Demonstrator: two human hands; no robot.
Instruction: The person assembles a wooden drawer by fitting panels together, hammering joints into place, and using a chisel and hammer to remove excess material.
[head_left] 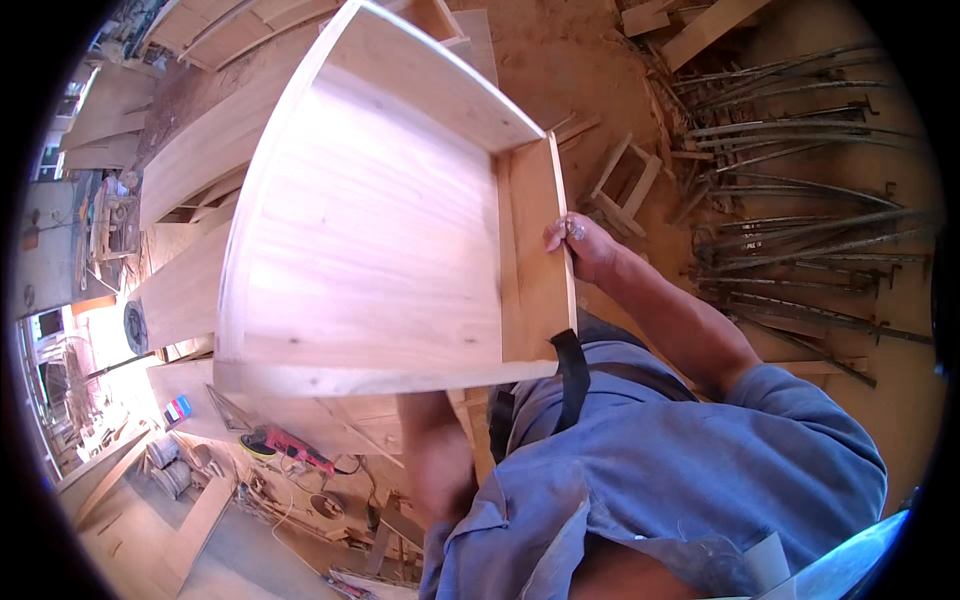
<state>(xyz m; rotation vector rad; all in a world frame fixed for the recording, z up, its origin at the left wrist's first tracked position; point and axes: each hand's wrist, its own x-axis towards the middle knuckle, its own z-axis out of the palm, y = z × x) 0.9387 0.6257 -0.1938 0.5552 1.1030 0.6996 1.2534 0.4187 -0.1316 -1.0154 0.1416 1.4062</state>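
A pale wooden drawer (370, 230), an open box with a flat bottom and low side walls, is held up tilted in front of my body. My right hand (588, 246) is closed over the top edge of its right-hand wall, with the thumb on the inner side. My left forearm (437, 455) reaches up beneath the drawer's near wall. The drawer hides my left hand and its fingers. A dark strap (570, 372) at my waist overlaps the drawer's near right corner.
Long metal clamps (800, 225) lie in rows on the right. A small wooden frame (627, 185) rests on the dusty floor. Large wooden panels (210, 160) stand at the left. A red power sander (290, 447) and a blue-and-red container (178, 410) lie at lower left.
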